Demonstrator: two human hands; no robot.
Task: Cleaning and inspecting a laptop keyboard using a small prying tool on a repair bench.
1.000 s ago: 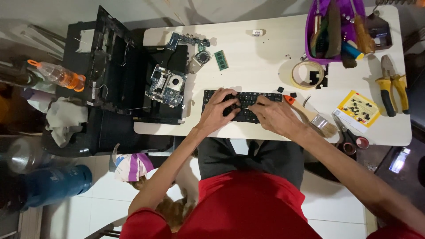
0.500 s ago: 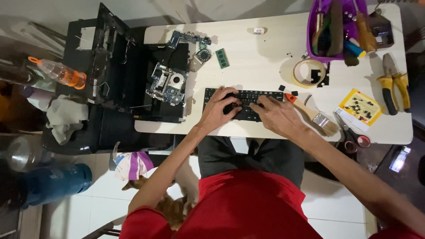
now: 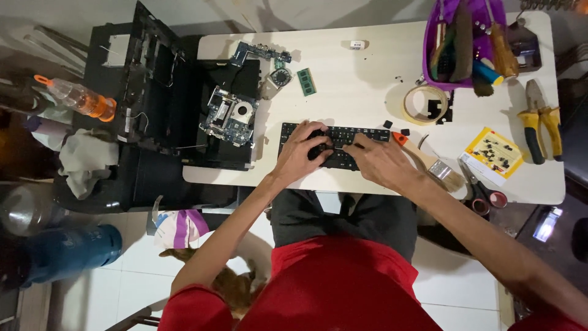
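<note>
Black laptop keyboard (image 3: 361, 136) lies loose at bench (image 3: 355, 73) front edge, mid-span. Left hand (image 3: 300, 153) and right hand (image 3: 380, 160) both pressed on it, fingers curled over keys; firm hold not discernible. Opened laptop chassis (image 3: 177, 116), bare motherboard (image 3: 229, 115) at left edge; several keycaps (image 3: 429, 110) off, refitting apparently unfinished.

1. Both hands, the left hand (image 3: 298, 153) and the right hand (image 3: 381, 162), cover the middle of the black keyboard (image 3: 334, 144), hiding the keys beneath them.
2. Whether the fingertips pinch anything is too small to tell.
3. Above the hands, the purple basket (image 3: 429, 55) is cut off by the top edge.
</note>
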